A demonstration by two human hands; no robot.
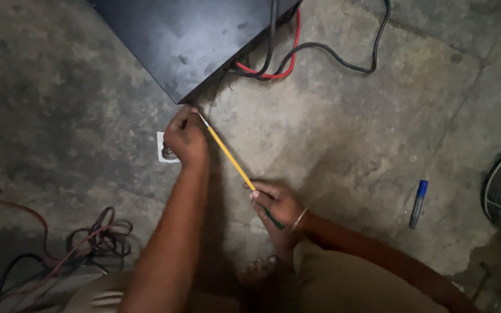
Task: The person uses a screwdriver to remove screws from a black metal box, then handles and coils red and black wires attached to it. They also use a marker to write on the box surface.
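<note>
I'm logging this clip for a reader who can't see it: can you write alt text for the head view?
Two bare hands stretch a thin yellow wire above a concrete floor: the left hand pinches its end near a black box's corner, the right hand grips it lower. A blue marker lies to the right.

- Rough grey concrete floor, stained and cracked.
- Flat dark metal box at the top edge.
- Looping red and black cables beside the box.
- Small white square piece near the box corner.
- Blue-capped marker pen at the right.
- Tangled dark and reddish wires at the lower left.
- Bare foot at the bottom.
</note>
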